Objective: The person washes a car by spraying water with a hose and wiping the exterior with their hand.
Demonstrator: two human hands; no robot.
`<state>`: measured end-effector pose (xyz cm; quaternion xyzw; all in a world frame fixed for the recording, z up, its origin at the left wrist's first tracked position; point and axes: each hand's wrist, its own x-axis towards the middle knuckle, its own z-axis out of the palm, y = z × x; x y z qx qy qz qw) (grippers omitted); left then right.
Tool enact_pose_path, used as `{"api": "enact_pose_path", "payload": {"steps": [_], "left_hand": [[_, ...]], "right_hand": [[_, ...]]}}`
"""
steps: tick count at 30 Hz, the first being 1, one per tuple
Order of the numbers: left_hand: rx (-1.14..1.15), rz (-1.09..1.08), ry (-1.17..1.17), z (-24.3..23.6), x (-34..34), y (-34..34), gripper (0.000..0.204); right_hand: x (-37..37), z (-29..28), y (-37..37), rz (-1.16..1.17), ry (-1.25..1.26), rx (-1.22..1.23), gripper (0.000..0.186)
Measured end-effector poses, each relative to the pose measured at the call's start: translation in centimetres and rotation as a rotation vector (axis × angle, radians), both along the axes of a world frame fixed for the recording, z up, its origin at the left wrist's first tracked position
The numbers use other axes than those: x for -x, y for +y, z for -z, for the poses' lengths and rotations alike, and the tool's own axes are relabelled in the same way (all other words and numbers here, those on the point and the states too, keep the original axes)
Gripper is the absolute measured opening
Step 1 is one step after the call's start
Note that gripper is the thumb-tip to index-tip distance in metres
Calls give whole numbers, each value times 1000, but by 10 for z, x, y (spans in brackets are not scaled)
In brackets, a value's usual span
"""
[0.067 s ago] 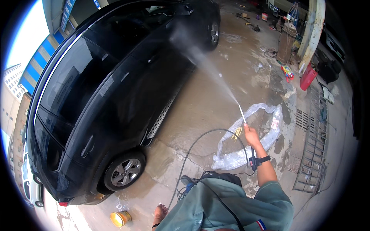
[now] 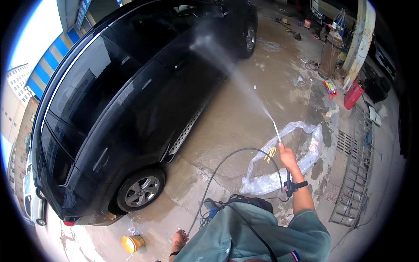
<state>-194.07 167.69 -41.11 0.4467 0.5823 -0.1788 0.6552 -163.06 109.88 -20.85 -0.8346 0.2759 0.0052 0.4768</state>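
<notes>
My right hand point(image 2: 286, 156) is closed round the handle of a pressure washer wand point(image 2: 276, 131), arm stretched forward. From its tip a white water spray point(image 2: 238, 74) fans up and left onto the side of a black car point(image 2: 144, 105). A dark hose point(image 2: 222, 160) loops out left from near the wand and curves back toward my body. Low in the view, beside my shirt, my left hand point(image 2: 180, 238) hangs with its fingers loosely apart. The hose runs close by it, and I see nothing held there. A black strap device point(image 2: 293, 187) sits on my right forearm.
A clear plastic sheet point(image 2: 262, 185) lies in a ring on the wet ground beneath my right arm, with a yellow item point(image 2: 270, 153) inside. A yellow bucket point(image 2: 132, 243) stands behind the rear wheel point(image 2: 140, 192). Metal grating point(image 2: 352, 187), a red box point(image 2: 353, 94) and a post point(image 2: 361, 43) are right.
The whole view has shifted slightly, the far items sitting a little lower and farther right. My right hand still holds the wand, and the spray still strikes the car's side.
</notes>
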Motion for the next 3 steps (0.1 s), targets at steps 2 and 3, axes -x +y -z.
{"api": "enact_pose_path", "payload": {"steps": [2, 3], "left_hand": [[6, 3, -14, 3, 4, -1, 28], [7, 19, -23, 2, 5, -3, 29]], "right_hand": [[-1, 2, 1, -33, -57, 39, 60], [2, -9, 4, -53, -109, 73, 60]]}}
